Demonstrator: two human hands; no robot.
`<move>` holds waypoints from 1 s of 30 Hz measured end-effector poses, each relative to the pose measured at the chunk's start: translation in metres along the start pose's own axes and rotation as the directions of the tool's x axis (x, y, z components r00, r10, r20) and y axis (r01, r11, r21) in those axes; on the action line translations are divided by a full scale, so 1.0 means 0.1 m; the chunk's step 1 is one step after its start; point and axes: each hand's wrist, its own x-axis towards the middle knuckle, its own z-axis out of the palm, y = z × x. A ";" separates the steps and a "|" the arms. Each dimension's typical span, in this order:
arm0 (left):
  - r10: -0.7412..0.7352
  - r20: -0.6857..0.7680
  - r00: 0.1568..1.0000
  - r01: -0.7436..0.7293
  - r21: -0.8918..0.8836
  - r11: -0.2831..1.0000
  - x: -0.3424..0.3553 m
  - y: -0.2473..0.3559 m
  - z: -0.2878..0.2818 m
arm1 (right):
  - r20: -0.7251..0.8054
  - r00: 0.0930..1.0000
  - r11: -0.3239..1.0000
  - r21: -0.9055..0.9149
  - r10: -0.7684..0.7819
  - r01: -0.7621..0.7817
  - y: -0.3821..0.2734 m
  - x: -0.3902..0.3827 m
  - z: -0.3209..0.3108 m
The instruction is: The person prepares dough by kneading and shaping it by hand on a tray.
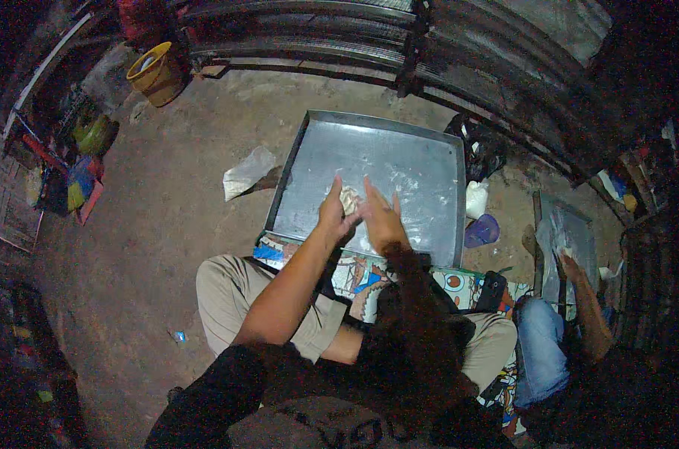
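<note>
A pale lump of dough sits between my two hands, over a large metal tray dusted with white powder. My left hand cradles the dough from the left, its thumb reaching toward the right hand. Close against its other side is my right hand, fingers stretched out and palm turned inward. Whether the dough rests on the tray or is lifted just above it, I cannot tell.
Left of the tray lies a clear bag of white powder. A white bag and a purple cup stand at its right. A phone lies nearer me. Another person's hand works over a second tray. A yellow bucket stands far left.
</note>
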 end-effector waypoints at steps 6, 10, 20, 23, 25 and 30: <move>0.113 0.004 0.994 -0.113 0.030 0.993 0.07 0.32 -0.02 | -0.188 0.868 0.760 0.589 0.459 -0.274 0.36 0.06 -0.30; 0.466 0.106 0.878 -0.410 0.669 0.620 -0.09 0.18 0.23 | 0.255 0.650 0.225 0.798 0.716 -0.560 0.47 0.03 -0.16; 0.103 0.691 0.715 -0.681 0.723 -0.118 -0.42 -0.45 0.48 | 0.402 0.650 -0.352 0.911 0.645 -0.214 0.43 -0.06 -0.10; 0.107 0.773 0.626 -0.772 0.633 -0.053 -0.25 -0.49 0.32 | 0.301 0.555 -0.115 0.932 0.775 -0.345 0.51 0.05 0.05; 0.214 0.729 0.650 -0.754 0.585 0.298 -0.21 -0.56 0.30 | 0.190 0.430 0.089 0.830 0.883 -0.551 0.39 0.11 -0.01; 0.181 0.247 0.952 -0.278 0.453 0.847 -0.40 -0.48 0.48 | -0.125 0.751 0.680 0.539 0.649 -0.497 0.06 0.13 -0.21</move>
